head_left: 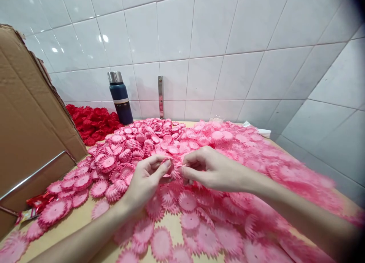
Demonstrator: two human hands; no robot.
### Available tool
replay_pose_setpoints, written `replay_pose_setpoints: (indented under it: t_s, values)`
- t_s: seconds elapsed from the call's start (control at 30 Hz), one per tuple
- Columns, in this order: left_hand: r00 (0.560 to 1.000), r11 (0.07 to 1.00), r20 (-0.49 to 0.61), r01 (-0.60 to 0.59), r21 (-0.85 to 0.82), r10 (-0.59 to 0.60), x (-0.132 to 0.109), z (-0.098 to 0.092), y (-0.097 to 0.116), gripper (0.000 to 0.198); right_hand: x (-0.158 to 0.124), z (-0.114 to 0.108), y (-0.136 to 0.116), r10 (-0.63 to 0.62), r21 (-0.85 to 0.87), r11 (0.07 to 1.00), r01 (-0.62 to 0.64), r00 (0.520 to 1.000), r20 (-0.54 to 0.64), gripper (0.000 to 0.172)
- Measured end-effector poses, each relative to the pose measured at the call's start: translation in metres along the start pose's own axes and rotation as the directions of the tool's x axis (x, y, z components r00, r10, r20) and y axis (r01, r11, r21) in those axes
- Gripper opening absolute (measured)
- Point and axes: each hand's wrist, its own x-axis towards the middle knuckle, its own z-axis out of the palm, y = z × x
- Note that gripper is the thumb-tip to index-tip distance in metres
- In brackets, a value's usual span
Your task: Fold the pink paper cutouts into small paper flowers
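My left hand (152,175) pinches a pink fringed flower piece (176,172) between thumb and fingers, above the middle of the pile. From the other side my right hand (203,168) is closed at that piece's right edge, thumb and forefinger pressed together on a petal. Parts of the piece are hidden behind the fingers. All around both hands lie many loose pink flower discs (189,201) with fringed edges, flatter and looser on the right and curled into thicker shapes on the left.
A cardboard box (31,91) stands at the left, with a red wrapper (40,202) by its foot. Behind are red flower pieces (92,122), a dark blue bottle (121,101) and a metal strip (161,97) against the tiled wall (211,34). The tabletop (171,223) shows between discs.
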Motion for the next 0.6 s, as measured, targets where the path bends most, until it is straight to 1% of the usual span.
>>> replay_pose_setpoints:
  t_s: [0.03, 0.07, 0.13, 0.2, 0.23, 0.27, 0.3, 0.33, 0.37, 0.4, 0.43, 0.5, 0.53, 0.6]
  values:
    - [0.998, 0.996, -0.007, -0.059, 0.065, 0.059, 0.002, -0.002, 0.003, 0.013, 0.0, -0.002, 0.0, 0.014, -0.002, 1.0, -0.014, 1.0, 0.005, 0.028]
    - [0.991, 0.984, -0.046, -0.121, 0.131, 0.128, 0.004, -0.005, 0.007, 0.012, 0.0, -0.004, 0.0, 0.027, -0.016, 1.0, -0.027, 1.0, 0.0, 0.031]
    - [0.967, 0.941, -0.105, -0.195, 0.278, 0.231, 0.011, -0.014, 0.015, 0.014, -0.002, -0.009, 0.0, 0.037, -0.071, 0.997, -0.038, 0.999, -0.019, 0.037]
    - [0.923, 0.879, -0.159, -0.266, 0.395, 0.351, 0.021, -0.028, 0.025, 0.02, -0.003, -0.015, 0.001, 0.023, -0.143, 0.989, -0.029, 0.999, -0.043, 0.039]
    - [0.883, 0.833, -0.193, -0.304, 0.462, 0.429, 0.027, -0.037, 0.031, 0.023, -0.004, -0.018, 0.002, 0.013, -0.172, 0.985, -0.021, 0.999, -0.052, 0.038]
    - [0.842, 0.773, -0.208, -0.322, 0.547, 0.498, 0.033, -0.048, 0.036, 0.026, -0.005, -0.021, 0.003, 0.001, -0.195, 0.981, -0.012, 0.998, -0.058, 0.037]
    - [0.784, 0.683, -0.206, -0.341, 0.646, 0.586, 0.039, -0.059, 0.043, 0.027, -0.005, -0.024, 0.004, -0.009, -0.212, 0.977, -0.005, 0.998, -0.061, 0.037]
    - [0.72, 0.565, -0.184, -0.332, 0.756, 0.669, 0.046, -0.07, 0.049, 0.025, -0.006, -0.026, 0.005, -0.011, -0.221, 0.975, -0.003, 0.998, -0.06, 0.036]
    - [0.691, 0.432, -0.12, -0.297, 0.852, 0.713, 0.053, -0.081, 0.055, 0.026, -0.006, -0.028, 0.006, -0.006, -0.223, 0.975, -0.006, 0.999, -0.053, 0.036]
    - [0.687, 0.314, -0.063, -0.246, 0.917, 0.724, 0.059, -0.092, 0.06, 0.028, -0.007, -0.029, 0.007, 0.003, -0.223, 0.975, -0.013, 0.999, -0.044, 0.036]
    - [0.709, 0.221, -0.021, -0.19, 0.957, 0.704, 0.066, -0.101, 0.065, 0.032, -0.007, -0.03, 0.007, 0.013, -0.22, 0.975, -0.021, 0.999, -0.036, 0.036]
    - [0.801, 0.085, 0.023, -0.092, 0.992, 0.598, 0.077, -0.111, 0.071, 0.04, -0.009, -0.031, 0.007, 0.027, -0.215, 0.976, -0.031, 0.999, -0.025, 0.036]
    - [0.838, 0.036, 0.062, -0.096, 0.995, 0.542, 0.082, -0.112, 0.073, 0.043, -0.009, -0.031, 0.007, 0.026, -0.216, 0.976, -0.03, 0.999, -0.018, 0.036]
    - [0.871, 0.013, 0.156, -0.183, 0.983, 0.466, 0.088, -0.103, 0.072, 0.042, -0.01, -0.031, 0.006, 0.017, -0.233, 0.972, -0.018, 1.0, -0.004, 0.036]
